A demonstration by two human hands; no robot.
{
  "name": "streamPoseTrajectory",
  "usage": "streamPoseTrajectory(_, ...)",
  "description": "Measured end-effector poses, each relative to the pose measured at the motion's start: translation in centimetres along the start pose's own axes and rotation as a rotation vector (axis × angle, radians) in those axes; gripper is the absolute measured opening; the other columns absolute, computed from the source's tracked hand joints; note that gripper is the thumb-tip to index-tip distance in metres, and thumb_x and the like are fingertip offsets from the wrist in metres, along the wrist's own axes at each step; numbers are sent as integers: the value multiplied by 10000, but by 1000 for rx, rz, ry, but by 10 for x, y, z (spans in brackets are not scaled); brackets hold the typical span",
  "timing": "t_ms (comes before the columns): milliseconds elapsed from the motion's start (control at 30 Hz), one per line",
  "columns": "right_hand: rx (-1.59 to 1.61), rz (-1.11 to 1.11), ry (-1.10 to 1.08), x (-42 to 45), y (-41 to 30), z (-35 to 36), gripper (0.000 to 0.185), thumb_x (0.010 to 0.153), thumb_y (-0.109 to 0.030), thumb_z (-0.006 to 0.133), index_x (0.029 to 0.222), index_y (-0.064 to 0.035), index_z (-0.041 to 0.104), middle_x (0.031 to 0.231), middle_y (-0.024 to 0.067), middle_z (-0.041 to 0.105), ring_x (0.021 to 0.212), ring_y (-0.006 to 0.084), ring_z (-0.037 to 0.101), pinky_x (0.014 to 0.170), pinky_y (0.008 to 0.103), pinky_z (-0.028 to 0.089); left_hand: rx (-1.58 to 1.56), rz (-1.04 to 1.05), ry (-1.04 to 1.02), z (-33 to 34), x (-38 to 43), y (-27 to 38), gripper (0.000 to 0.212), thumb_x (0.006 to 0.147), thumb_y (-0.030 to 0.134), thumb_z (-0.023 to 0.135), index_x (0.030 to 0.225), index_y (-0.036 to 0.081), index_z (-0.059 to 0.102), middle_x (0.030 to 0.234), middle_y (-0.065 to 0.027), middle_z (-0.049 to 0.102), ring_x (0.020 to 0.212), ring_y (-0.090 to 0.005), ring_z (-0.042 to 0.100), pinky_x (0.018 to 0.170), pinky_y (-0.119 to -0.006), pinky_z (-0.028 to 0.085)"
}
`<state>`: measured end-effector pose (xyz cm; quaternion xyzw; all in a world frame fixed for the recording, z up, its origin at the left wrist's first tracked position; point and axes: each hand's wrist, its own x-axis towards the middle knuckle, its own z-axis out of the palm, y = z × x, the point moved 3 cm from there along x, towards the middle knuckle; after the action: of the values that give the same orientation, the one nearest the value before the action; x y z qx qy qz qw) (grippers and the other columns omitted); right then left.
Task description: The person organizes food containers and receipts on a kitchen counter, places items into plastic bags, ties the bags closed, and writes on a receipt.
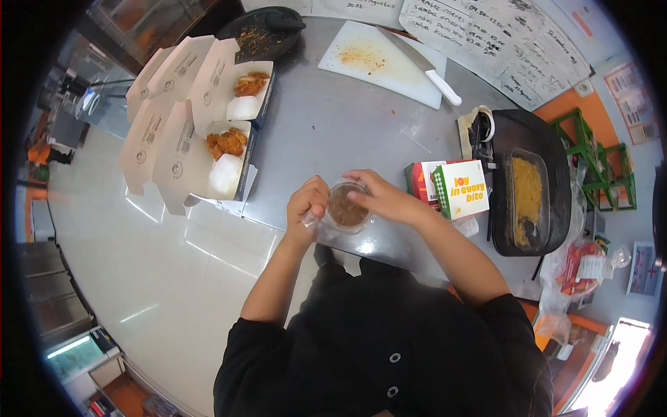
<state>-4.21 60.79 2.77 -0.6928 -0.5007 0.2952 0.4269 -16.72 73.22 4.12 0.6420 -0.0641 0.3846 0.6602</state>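
Near the table's front edge is a round clear cup holding brown liquid, seen from above. My left hand is curled at its left side, with a clear piece, perhaps a handle or plastic, showing under the fingers. Around the right side of the rim my right hand is wrapped, its thumb over the top. To the left stand open takeaway boxes, one box with fried chicken and a white paper-wrapped mound. Behind it another box holds similar food.
A white cutting board with crumbs bears a white-handled knife. At the back left sits a dark stone mortar. On the right are small printed cartons and a black tray carrying a tub of yellow food.
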Motion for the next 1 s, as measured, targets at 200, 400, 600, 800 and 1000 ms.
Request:
streamPoseTrajectory(200,215,365,-33,3,7,-2,173,921,-211,536,944,-41,552,817,-12,553,772,104,498,676,254,415,-256,-191,-135,-1,14,3,306,819,244,665,675,61,466,656,-32,442,630,-149,407,578,-268,316)
streamPoseTrajectory(400,204,385,174,-1,1,-33,182,873,-225,591,884,-48,551,824,38,572,704,145,536,620,313,439,-254,-133,-267,17,40,23,208,764,146,681,729,69,491,679,-10,445,606,-145,413,626,-245,345)
streamPoseTrajectory(600,27,-89,142,15,-62,5,295,734,-218,638,946,-17,592,965,106,629,865,235,610,748,335,490,-336,-274,-365,24,58,52,172,767,124,675,794,75,513,769,20,453,724,-76,418,725,-244,395)
streamPoseTrajectory(800,-421,193,97,7,-51,-13,289,751,-82,597,1041,-74,599,969,160,585,937,336,575,811,397,455,-551,-388,-224,4,53,55,200,821,219,648,867,75,516,821,11,465,774,-86,439,727,-228,354)
streamPoseTrajectory(1000,-628,65,-144,2,-120,-57,283,681,-4,570,960,-44,587,883,171,588,888,347,584,799,401,459,-393,-283,-211,-15,35,36,156,842,150,653,885,93,514,816,31,495,759,-49,460,681,-218,381)
